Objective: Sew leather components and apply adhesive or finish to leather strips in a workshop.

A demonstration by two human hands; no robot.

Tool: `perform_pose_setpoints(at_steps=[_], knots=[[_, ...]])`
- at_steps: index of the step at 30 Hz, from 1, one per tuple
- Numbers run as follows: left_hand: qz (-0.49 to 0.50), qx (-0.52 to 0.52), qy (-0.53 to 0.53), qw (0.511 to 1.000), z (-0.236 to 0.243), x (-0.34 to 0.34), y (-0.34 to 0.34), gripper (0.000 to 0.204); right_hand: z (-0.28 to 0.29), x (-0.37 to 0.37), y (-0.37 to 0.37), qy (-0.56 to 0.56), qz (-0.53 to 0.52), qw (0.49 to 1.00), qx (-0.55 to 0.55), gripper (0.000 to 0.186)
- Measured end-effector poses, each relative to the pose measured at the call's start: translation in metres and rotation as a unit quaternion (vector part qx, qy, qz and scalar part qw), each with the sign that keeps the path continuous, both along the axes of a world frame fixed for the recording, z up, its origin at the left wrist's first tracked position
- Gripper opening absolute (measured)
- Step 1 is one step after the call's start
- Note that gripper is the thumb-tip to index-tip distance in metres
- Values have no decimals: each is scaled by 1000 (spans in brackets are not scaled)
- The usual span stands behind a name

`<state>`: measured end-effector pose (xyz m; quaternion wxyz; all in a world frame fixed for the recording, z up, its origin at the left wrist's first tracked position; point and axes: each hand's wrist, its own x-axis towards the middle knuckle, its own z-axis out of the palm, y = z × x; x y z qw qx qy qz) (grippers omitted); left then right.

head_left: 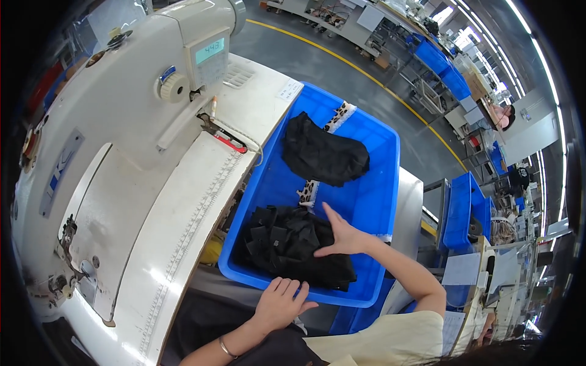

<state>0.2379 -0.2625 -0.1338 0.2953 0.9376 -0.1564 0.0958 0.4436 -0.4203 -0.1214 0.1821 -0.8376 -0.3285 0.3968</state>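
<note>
**Right hand (347, 236) spread at a crumpled black pile (281, 244)**

From my end of the feed, I see the pile of soft, matte cloth filling the lower part of a smooth blue plastic bin (395, 171), right of centre in the frame. Its surface is all folds, with flat strap-like ends poking out. The right hand comes in from the lower right, thumb and fingers wide apart and bare of any grip; I cannot tell whether the thumb tip touches the cloth.

The left hand (281, 305), at bottom centre, lies just beside the bin's near rim, fingers loosely bent and thumb apart. Its palm is hidden from me, so I cannot tell whether it holds anything. A smooth metal bangle (227, 348) rings that wrist.

Higher in the bin I see a second black bundle (323, 151), rounded and lumpy, with spotted strips (339, 117) showing beyond it and between the two heaps. At upper left stands a glossy cream sewing machine (116, 73) with a ridged round knob (176, 87), and a ruler-marked strip (195, 210) runs along the hard white worktop (162, 256).
</note>
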Motion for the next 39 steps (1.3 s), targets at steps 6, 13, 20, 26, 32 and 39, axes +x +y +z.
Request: perform_pose_setpoints(at_steps=[6,13,20,26,32,39], knots=[[5,84,44,995,16,60,17,56,11,-63,-15,32,-313,935,163,124],[37,109,133,984,-18,81,49,57,-36,-63,-32,112,-517,848,20,110],[28,15,135,990,-24,78,54,57,-46,-71,-41,159,-566,806,72,65],[29,-32,151,988,-20,75,75,56,13,-85,-7,239,-522,800,175,71],[27,-17,164,986,-16,76,76,59,-13,-83,-12,241,-515,789,234,63],[30,-156,68,985,28,70,81,64,83,-63,-1,211,-559,763,248,43]])
